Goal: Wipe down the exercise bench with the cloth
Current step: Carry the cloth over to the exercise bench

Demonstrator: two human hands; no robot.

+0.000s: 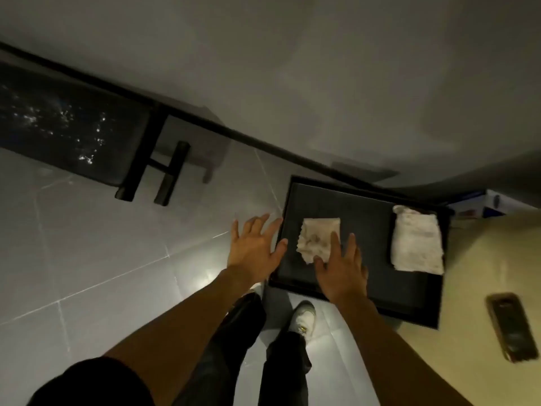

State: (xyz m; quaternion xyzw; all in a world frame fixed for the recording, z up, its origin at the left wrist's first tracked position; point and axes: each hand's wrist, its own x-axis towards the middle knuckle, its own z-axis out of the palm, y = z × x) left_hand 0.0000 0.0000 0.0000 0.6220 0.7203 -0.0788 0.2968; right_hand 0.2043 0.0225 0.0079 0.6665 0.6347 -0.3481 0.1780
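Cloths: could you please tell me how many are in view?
2. A small stained beige cloth on the black tray by the right hand; a larger white folded cloth at its right end.

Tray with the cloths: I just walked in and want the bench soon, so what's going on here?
A person stands over a black tray with two cloths in it. Their right hand, fingers straight, lies on or just over the small cloth. The left hand is spread open at the tray's left edge. The big cloth lies untouched at the tray's right side. The bench stands off to the left with no hand on it, so wiping has not yet begun.
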